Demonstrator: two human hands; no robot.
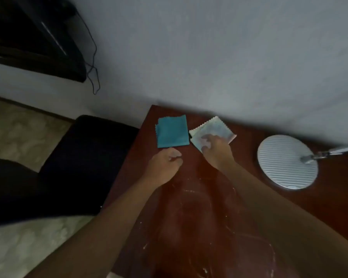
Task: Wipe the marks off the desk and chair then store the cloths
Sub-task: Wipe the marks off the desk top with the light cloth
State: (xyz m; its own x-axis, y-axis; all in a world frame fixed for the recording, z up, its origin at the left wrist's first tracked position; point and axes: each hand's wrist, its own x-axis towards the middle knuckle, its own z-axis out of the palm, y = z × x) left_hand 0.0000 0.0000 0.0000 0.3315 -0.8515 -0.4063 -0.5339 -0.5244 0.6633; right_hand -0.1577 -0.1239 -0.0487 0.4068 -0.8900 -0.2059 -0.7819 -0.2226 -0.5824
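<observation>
Two folded cloths lie side by side at the far left corner of the dark red-brown desk [329, 197]. The teal cloth [172, 131] lies flat, and my left hand [166, 163] is curled just below its near edge, touching or nearly touching it. A pale patterned cloth [213, 128] with zigzag edges lies to its right; my right hand [215, 149] rests on it with fingers pressed onto its near half. White smears and specks [207, 199] mark the desk between my forearms. The black chair seat [84, 163] stands left of the desk.
A round ribbed silver lamp base [287, 162] with a metal arm sits on the desk's right side. The grey wall runs right behind the desk. A dark cabinet [38, 37] with a dangling black cable hangs at top left. Pale tiled floor lies below the chair.
</observation>
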